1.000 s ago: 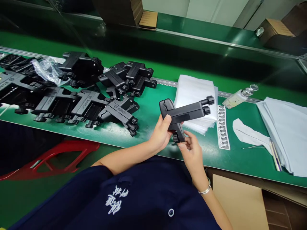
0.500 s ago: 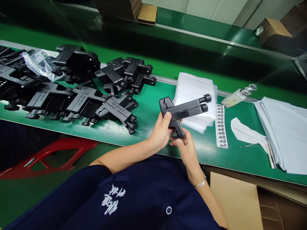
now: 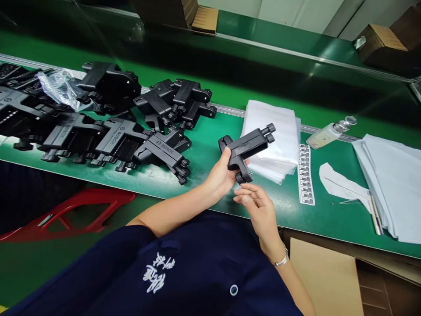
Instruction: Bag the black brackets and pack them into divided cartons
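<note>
Green matting covers the long bench (image 3: 204,149) before you, with a metal rail along its far side. Your left hand (image 3: 221,175) is clenched round a black plastic bracket (image 3: 247,147), thumb across its face, and holds it up above the bench near the front edge. The bracket's long arm slants up and to the right and ends in two round stubs in front of a stack of white sheets (image 3: 283,127). A shorter leg hangs down below your grip.

Your right hand (image 3: 258,210) sits just under that leg, fingers loosely curled and grasping nothing. You cannot tell from here whether the fingertips touch the leg. A silver bangle (image 3: 281,261) circles that wrist.

To your left lies a heap of black brackets (image 3: 125,140) of the same kind, several showing raised lettering, and a crumpled clear bag (image 3: 59,85) rests among the farther ones. Just right of the white sheets runs a strip of small labels (image 3: 305,173). A small clear bottle (image 3: 329,132) lies on its side by the rail. Farther right are a white rag (image 3: 342,186) and a pile of folded grey cloths (image 3: 394,175). A red plastic stool (image 3: 72,210) shows below the bench on your left.
</note>
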